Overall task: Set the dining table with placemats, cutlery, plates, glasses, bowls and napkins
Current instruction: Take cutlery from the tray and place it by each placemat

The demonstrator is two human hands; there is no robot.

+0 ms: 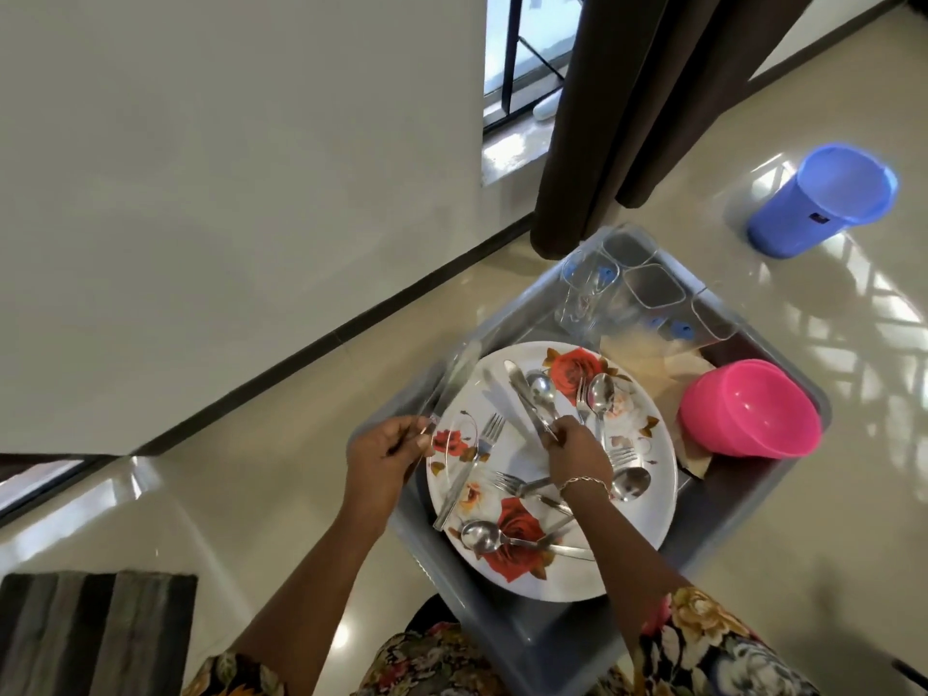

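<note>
A grey tub (527, 640) sits on the floor in the head view. In it lies a white plate (648, 499) with red roses, strewn with several forks, spoons and knives (507, 535). My right hand (577, 457) pinches the handles of a knife and a spoon (532, 394) over the plate's middle. At the tub's left rim, my left hand (386, 454) holds a clear see-through item (454, 394), apparently a glass. Clear square glasses (653, 288) stand at the tub's far end. Stacked pink bowls (753, 409) lean at the right on beige napkins or mats (643, 356).
A blue plastic jug (828, 198) stands on the shiny tiled floor at the far right. A dark curtain (627, 118) hangs just behind the tub, beside a window. A white wall with a dark skirting fills the left. A striped dark mat (90, 630) lies at the bottom left.
</note>
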